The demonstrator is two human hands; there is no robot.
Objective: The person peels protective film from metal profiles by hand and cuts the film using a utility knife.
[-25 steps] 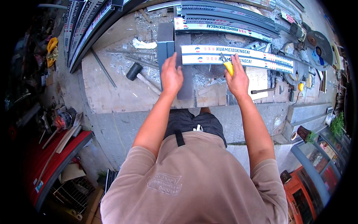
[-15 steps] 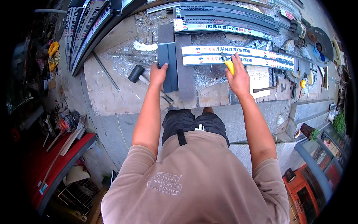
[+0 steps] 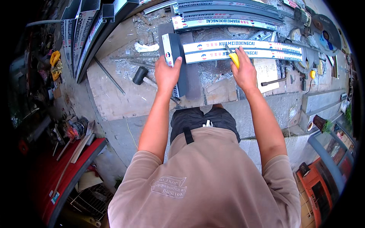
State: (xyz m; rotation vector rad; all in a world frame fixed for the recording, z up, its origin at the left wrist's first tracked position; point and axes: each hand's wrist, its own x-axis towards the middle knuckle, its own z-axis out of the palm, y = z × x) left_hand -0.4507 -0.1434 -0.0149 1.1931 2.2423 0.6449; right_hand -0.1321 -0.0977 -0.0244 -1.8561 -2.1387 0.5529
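Observation:
My left hand point(image 3: 166, 74) is closed around a short dark grey metal profile point(image 3: 177, 47), thumb on its upper side. A white printed film strip point(image 3: 167, 51) runs along the profile's left face, partly covered by my fingers. This piece rests on a flat dark board point(image 3: 193, 81) at the bench's near middle. In my right hand point(image 3: 245, 73) is a yellow utility knife point(image 3: 234, 60), its blade pointing up and left. The blade lies over two long profiles point(image 3: 211, 56) faced with white printed film, and my right fingers reach onto them.
A black rubber mallet point(image 3: 140, 75) lies left of my left hand. Long dark profiles point(image 3: 228, 19) are stacked at the back; more profiles point(image 3: 85, 41) lean at far left. A socket wrench point(image 3: 274, 81) and a cutting saw point(image 3: 325, 36) are at right. Metal shavings litter the bench point(image 3: 114, 98).
The short profile has been turned in my left hand, so its white film strip now shows. My left hand has shifted further over it. The knife stays in my right hand, nearly still.

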